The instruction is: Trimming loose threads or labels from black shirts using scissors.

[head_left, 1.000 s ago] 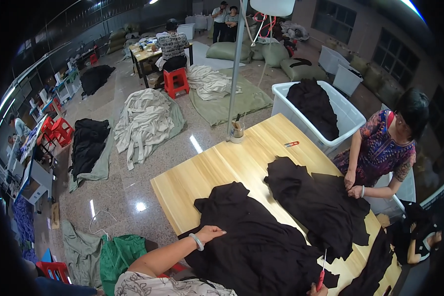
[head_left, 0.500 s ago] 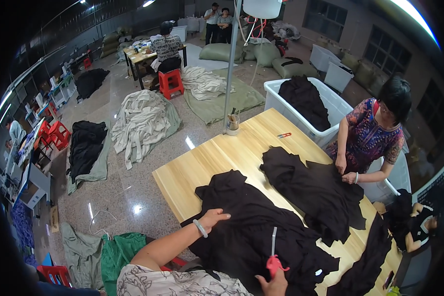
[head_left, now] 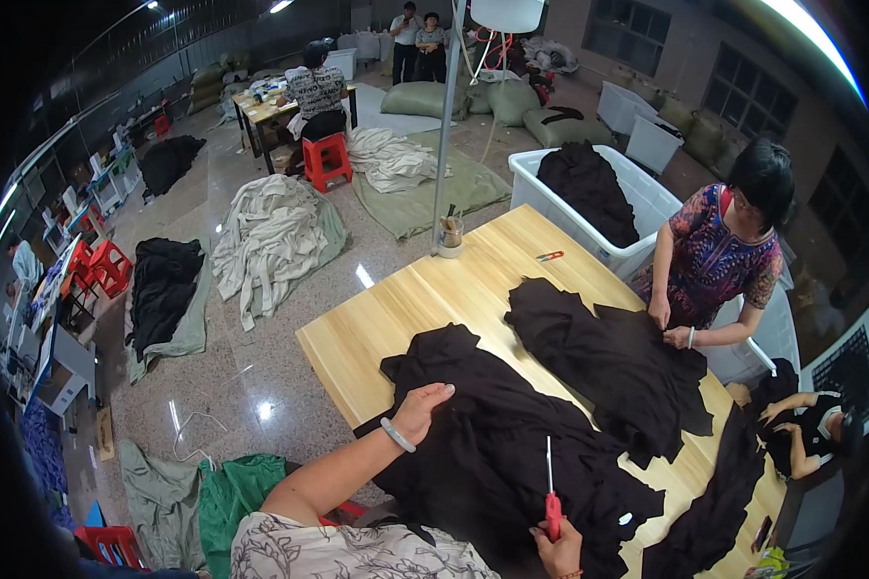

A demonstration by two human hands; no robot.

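A black garment (head_left: 483, 415) lies spread and wrinkled on the near side of the wooden table (head_left: 377, 323). Over its left part is my left hand (head_left: 421, 411), a pale bangle on the wrist. Its fingers are drawn together with the thumb along them; whether cloth is pinched beneath cannot be seen. My right hand (head_left: 559, 553), at the near edge, is closed round red-handled scissors (head_left: 552, 511), seen edge-on, the slim metal blades pointing away over the cloth. A small white patch (head_left: 626, 519) shows on the garment to the right of them.
Across the table a co-worker (head_left: 719, 246) handles another black garment (head_left: 608, 362). Red snips (head_left: 549, 257) and a tool cup (head_left: 450, 234) by a metal pole (head_left: 444, 125) occupy the far side. White bins (head_left: 603, 246) stand behind. Another person (head_left: 806, 429) is at the right. Cloth piles (head_left: 266, 241) cover the floor.
My left hand has risen slightly away from me over the cloth. The scissors have swung a little to the right and stand more upright in my right hand, which shows more.
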